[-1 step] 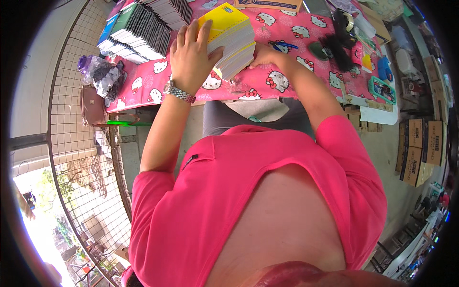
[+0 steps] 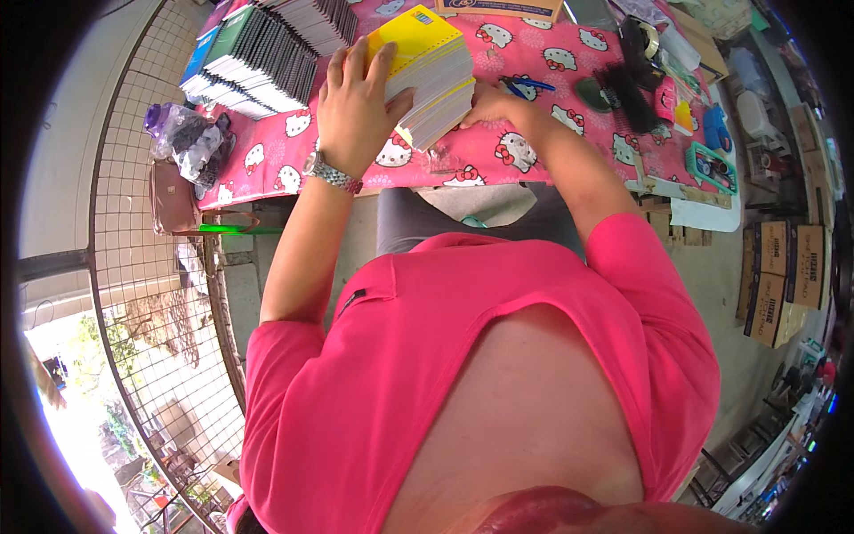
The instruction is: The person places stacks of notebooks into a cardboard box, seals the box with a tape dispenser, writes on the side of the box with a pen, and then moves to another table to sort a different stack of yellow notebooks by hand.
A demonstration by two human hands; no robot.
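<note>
A tall stack of yellow-covered pads (image 2: 436,80) with white page edges stands tilted on the pink cartoon-cat tablecloth (image 2: 294,147), in front of me. My left hand (image 2: 356,102), with a metal watch at the wrist, lies against the stack's left side. Its fingers are stretched and apart, and the thumb touches the page edges. At the lower right corner of the stack, my right hand (image 2: 491,104) grips the pads; some of its fingers are hidden behind them.
Spiral-bound notebooks (image 2: 258,62) are piled at the left, beside crumpled plastic bags (image 2: 191,147). A blue pen or cutter (image 2: 531,85) lies right of the stack. Farther right are black netting (image 2: 633,93) and a green basket (image 2: 710,169). A cardboard box (image 2: 498,9) sits at the back.
</note>
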